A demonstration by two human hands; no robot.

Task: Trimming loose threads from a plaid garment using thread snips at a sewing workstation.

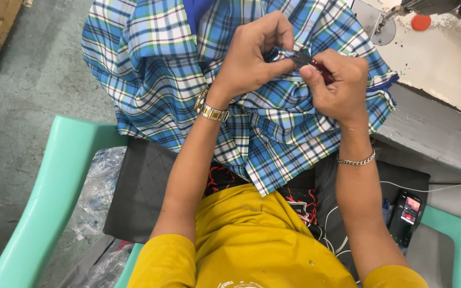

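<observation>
A blue, white and green plaid garment (156,64) lies bunched over my lap. My left hand (254,56), with a metal watch (211,109) on its wrist, pinches a fold of the cloth between thumb and fingers. My right hand (337,85), wearing a chain bracelet (355,160), grips a small red-handled cutting tool (311,63) whose dark tip touches the pinched fold. The two hands are close together above the fabric.
A sewing machine's presser foot (384,26) and its worn white table (444,58) stand at the upper right. I sit on a mint green plastic chair (54,181). A phone (406,213) with a white cable rests at my right. Clear plastic bags (100,186) lie at left.
</observation>
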